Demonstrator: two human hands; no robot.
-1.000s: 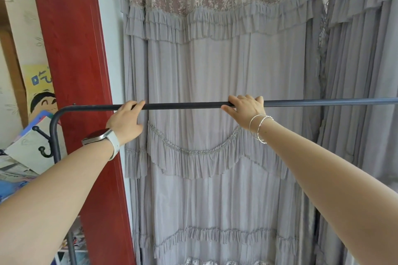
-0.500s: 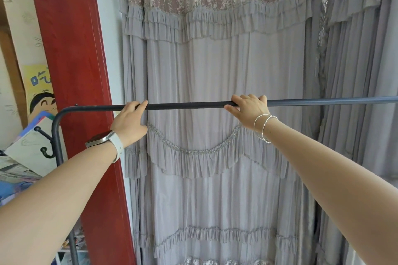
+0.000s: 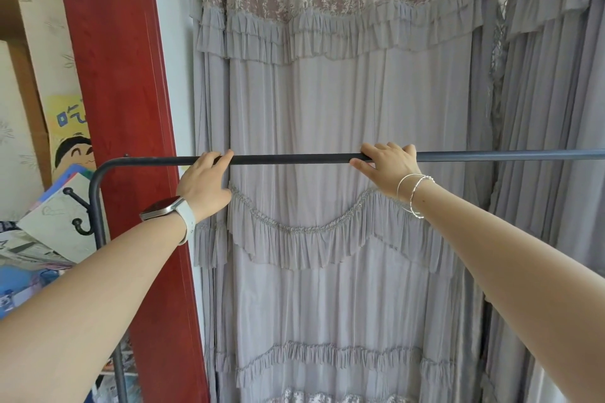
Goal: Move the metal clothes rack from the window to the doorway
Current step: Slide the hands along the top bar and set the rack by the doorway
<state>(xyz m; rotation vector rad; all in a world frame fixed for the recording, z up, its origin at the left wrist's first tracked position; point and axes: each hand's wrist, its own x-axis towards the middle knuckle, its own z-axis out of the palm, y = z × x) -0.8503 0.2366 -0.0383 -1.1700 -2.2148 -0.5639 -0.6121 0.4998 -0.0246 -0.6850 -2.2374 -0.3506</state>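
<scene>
The metal clothes rack is a dark tube frame; its top bar runs level across the view at chest height and bends down at the left into an upright post with hooks. My left hand, a white watch on its wrist, grips the bar near the left bend. Further right, my right hand, with thin bracelets on the wrist, is closed over the same bar. The rack's right end runs out of the frame and its feet are hidden.
Grey ruffled curtains hang right behind the bar and along the right side. A red wooden door frame stands at the left, just behind the rack's post. Beyond it lie stacked books and papers and a cartoon poster.
Both hands and the bar have drifted slightly right and a touch lower in view. The grip on the bar is the same.
</scene>
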